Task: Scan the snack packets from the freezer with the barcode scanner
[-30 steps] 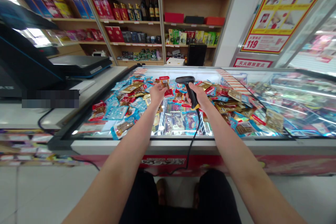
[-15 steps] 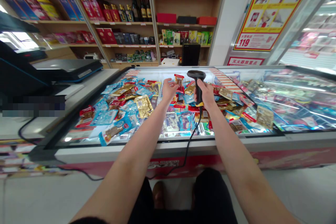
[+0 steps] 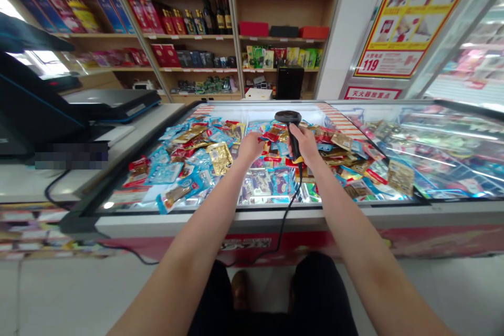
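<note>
My right hand is wrapped round the handle of a black corded scanner, held over the middle of the glass-topped freezer. Just left of it, my left hand is closed on a small red packet, its fingertips partly hidden behind the hand. Many snack packets lie heaped on both sides: blue ones and a gold one at the left, brown and red ones at the right. The scanner's black cable hangs over the freezer's front edge.
At the left stands a counter with a black scale and a dark machine. Shelves with boxes and bottles line the back. A glass-covered section extends right. A yellow and red poster hangs on the wall.
My left hand has lowered with the red packet, which was upright and now lies flatter near the heap. My right hand and the scanner have shifted slightly left and down.
</note>
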The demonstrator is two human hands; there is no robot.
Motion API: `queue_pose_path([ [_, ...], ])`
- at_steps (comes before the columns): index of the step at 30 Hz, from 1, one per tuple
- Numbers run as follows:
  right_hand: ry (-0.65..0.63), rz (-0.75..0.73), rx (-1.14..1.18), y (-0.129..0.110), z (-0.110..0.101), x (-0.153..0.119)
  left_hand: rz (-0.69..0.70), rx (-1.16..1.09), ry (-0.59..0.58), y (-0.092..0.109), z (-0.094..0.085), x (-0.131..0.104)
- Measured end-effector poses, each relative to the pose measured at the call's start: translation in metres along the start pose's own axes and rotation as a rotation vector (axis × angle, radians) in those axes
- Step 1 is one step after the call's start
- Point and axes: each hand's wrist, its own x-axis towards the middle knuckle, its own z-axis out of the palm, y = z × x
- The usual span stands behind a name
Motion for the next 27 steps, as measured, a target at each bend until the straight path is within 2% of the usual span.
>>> queue_pose_path([
  [5, -0.071, 0.024, -0.012, 0.007, 0.013, -0.003, -0.101, 0.266, -0.019, -0.026, -0.04, -0.026],
  [8, -0.137, 0.028, -0.015, 0.009, 0.026, -0.006, -0.182, 0.395, 0.07, -0.045, -0.06, -0.048],
  [12, -0.225, 0.023, -0.04, 0.014, 0.044, -0.007, -0.229, 0.418, 0.169, -0.064, -0.071, -0.069],
  [15, -0.277, 0.052, -0.073, 0.018, 0.055, -0.004, -0.253, 0.481, 0.09, -0.061, -0.075, -0.073],
  [19, -0.326, 0.1, -0.103, 0.024, 0.064, 0.004, -0.347, 0.601, -0.061, -0.045, -0.082, -0.069],
  [24, -0.306, 0.131, -0.115, 0.025, 0.068, 0.01, -0.372, 0.604, -0.13, -0.039, -0.083, -0.061],
  [27, -0.293, 0.145, -0.087, 0.024, 0.066, 0.009, -0.391, 0.549, -0.12, -0.042, -0.084, -0.051],
])
